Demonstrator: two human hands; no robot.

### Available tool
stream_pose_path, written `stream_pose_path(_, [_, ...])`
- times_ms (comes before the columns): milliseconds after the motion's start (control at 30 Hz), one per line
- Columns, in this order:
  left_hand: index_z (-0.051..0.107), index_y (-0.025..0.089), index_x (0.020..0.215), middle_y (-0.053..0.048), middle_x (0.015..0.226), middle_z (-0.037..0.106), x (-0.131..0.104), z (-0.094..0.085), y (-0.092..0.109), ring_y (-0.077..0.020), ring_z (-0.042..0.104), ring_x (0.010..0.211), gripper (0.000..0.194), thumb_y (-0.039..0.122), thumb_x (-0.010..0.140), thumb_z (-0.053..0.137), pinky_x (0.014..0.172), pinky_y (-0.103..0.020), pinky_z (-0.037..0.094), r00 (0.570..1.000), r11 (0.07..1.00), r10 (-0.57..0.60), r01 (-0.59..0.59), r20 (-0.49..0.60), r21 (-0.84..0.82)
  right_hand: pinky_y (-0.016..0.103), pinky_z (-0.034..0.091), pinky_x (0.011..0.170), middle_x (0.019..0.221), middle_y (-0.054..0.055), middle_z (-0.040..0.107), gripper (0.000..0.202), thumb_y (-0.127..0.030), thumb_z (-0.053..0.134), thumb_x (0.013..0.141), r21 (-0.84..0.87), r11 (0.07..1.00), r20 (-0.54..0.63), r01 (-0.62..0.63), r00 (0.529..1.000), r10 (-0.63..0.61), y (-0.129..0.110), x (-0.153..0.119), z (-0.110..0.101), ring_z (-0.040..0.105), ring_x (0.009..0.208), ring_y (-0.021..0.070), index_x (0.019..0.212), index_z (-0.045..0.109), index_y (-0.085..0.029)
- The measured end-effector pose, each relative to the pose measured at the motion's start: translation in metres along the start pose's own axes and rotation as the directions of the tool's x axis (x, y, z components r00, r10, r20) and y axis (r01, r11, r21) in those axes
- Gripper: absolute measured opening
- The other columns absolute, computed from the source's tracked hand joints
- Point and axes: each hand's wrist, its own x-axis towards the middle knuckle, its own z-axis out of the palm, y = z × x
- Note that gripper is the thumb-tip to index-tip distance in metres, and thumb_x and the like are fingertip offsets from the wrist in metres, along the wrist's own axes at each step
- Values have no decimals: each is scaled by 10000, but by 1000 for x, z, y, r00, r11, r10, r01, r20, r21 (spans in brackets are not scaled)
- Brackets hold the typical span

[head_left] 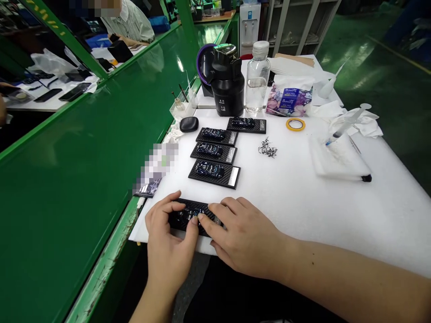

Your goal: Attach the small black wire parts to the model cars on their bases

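Note:
A dark model car (183,216) on a black patterned base (205,229) lies at the near edge of the white tabletop. My left hand (173,237) curls round its left side, fingers at the far edge and thumb on the car. From the right, my right hand (239,233) reaches over the base, its index fingertip beside my left thumb and other fingers over the base's right end, partly hiding it. Beyond my hands, several similar cars on bases, the nearest one (214,173) with a white label, stand in a staggered column.
Small black pieces (268,148) and a yellow tape roll (295,124) lie right of the cars. Behind stand a black flask (229,89) and a clear bottle (257,85). A syringe (346,125) rests on a white pad (336,161). A person (129,22) sits across the green divider.

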Motion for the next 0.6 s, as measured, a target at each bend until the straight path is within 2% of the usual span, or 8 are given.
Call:
stream_pose_path(100, [505,256,1238,-102,1417,505,2,-3,-3,-315,457,1329,405,293,863,652,1124,-535,360,994,995,-92,94,54,-30,470,426,824,1258,156,554,429,-209,461,971,-33,999,-4,-7,1000,6,-2,0,2,488,1042,323,1381,507,-91])
stream_pose_path(167, [483,255,1293,-97,1430,488,3,-4,-2,-314,434,1352,456,317,868,636,1146,-526,341,986,988,-150,153,72,-34,469,422,808,1232,144,560,425,-208,459,981,-50,999,-6,-15,1000,14,-3,0,3,490,1022,316,1389,498,-100])
stream_pose_path(467, [511,261,1278,-77,1416,504,8,-5,-1,-300,415,1362,470,384,844,642,1168,-524,304,962,960,-247,260,120,-102,448,411,774,1159,128,563,450,-180,490,949,-62,997,-23,-53,998,51,-7,1,4,482,979,296,1390,493,-94])
stream_pose_path(600, [530,266,1253,-75,1423,505,8,-5,-3,-302,431,1357,450,372,835,658,1165,-530,313,964,958,-239,254,118,-136,440,410,773,1122,101,566,404,-201,518,945,-20,998,-18,-58,998,58,-6,3,4,479,969,286,1342,539,-130])
